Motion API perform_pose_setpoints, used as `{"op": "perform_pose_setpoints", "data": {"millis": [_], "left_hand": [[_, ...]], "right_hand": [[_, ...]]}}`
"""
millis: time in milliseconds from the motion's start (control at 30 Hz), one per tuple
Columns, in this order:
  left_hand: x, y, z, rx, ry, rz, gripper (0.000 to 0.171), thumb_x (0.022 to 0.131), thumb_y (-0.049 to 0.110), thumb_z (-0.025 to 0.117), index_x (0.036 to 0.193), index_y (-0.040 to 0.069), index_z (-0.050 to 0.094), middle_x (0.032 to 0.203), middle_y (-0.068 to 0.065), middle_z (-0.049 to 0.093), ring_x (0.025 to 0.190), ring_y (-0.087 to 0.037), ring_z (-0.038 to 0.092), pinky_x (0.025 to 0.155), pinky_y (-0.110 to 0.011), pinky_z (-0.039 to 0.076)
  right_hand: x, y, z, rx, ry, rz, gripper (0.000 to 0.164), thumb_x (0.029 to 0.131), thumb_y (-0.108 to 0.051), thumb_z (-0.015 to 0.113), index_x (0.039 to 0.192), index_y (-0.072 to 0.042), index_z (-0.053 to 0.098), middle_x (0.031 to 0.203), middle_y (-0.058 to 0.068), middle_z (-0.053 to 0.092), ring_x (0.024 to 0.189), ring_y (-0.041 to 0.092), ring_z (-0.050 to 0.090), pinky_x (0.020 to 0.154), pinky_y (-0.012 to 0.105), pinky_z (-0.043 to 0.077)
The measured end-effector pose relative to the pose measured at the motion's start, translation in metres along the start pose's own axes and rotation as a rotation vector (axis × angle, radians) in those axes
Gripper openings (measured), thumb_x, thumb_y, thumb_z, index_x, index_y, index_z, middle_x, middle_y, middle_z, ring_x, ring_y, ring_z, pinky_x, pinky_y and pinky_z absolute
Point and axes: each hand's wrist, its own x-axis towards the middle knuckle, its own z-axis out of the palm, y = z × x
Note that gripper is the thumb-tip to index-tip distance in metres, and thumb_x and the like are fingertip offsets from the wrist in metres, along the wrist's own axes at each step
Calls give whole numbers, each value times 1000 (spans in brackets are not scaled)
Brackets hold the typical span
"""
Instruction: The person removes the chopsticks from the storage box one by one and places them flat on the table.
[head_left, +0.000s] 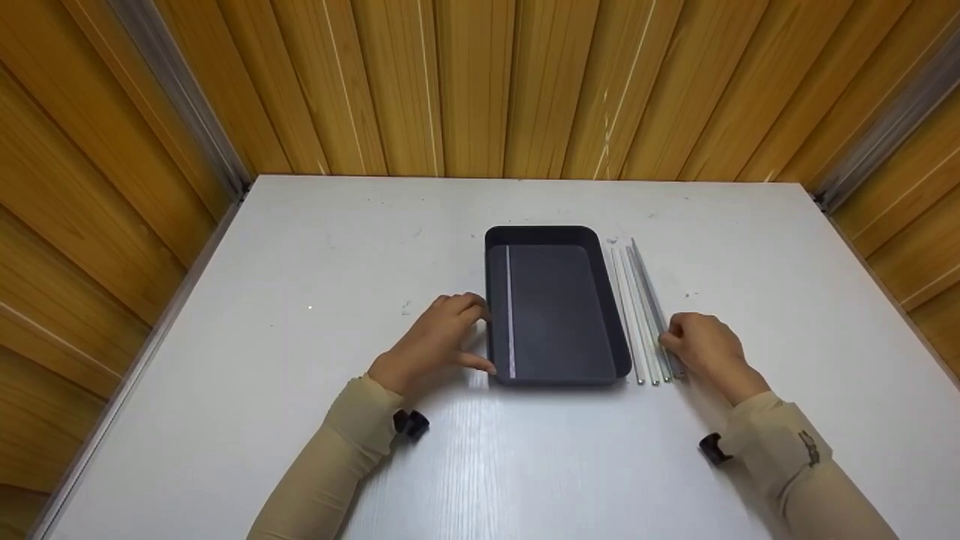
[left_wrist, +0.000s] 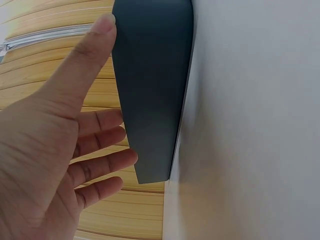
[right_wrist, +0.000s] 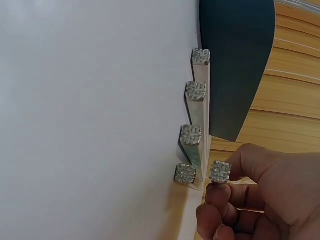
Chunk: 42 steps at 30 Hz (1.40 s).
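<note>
My left hand (head_left: pixel 435 334) is at the left side of a dark grey rectangular tray (head_left: pixel 559 315), thumb by the near corner and fingers along the wall. In the left wrist view these fingers look fairly straight, with the fingertips (left_wrist: pixel 131 156) at the tray's rim. Inside the tray, one thin pale rod (head_left: pixel 511 315) lies lengthwise near the left wall. Right of the tray, my right hand (head_left: pixel 705 349) pinches the near end of a slim silvery square rod (right_wrist: pixel 220 171) between thumb and fingers. Several similar rods (right_wrist: pixel 191 135) lie on the table beside it, their glittery square ends facing me.
The white table (head_left: pixel 360 247) carries the tray and rods near its middle. Yellow wood-patterned panels (head_left: pixel 472 90) stand behind it and at both sides, with metal posts (head_left: pixel 187 90) in the corners. Small dark marks dot the tabletop.
</note>
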Motion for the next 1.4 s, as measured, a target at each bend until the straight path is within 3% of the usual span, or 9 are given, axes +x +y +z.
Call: {"op": "perform_pose_setpoints", "data": {"millis": [467,1000,1400], "left_hand": [[-2,-1,1,11,19,26,68,63,56,78,109,8,63,118,-3,59,108,-20,58,97,-33,44],[-2,-1,1,8,6,10,70,62,56,78,110,7,63,117,-3,59,108,-20,57,97,-33,44],[-1,-1,2,23,11,14,69,62,57,79,108,8,63,115,-3,59,107,-21,58,97,-34,44]], "right_hand": [[0,9,-1,-1,-22,17,20,87,-21,54,73,-7,53,65,3,52,62,17,46,52,26,33],[-1,12,-1,-23,-26,22,20,88,-21,55,74,-6,54,66,4,53,62,18,48,52,27,33],[0,17,1,-20,-49,38,22,90,-22,56,84,-1,60,72,8,59,65,19,51,53,28,36]]}}
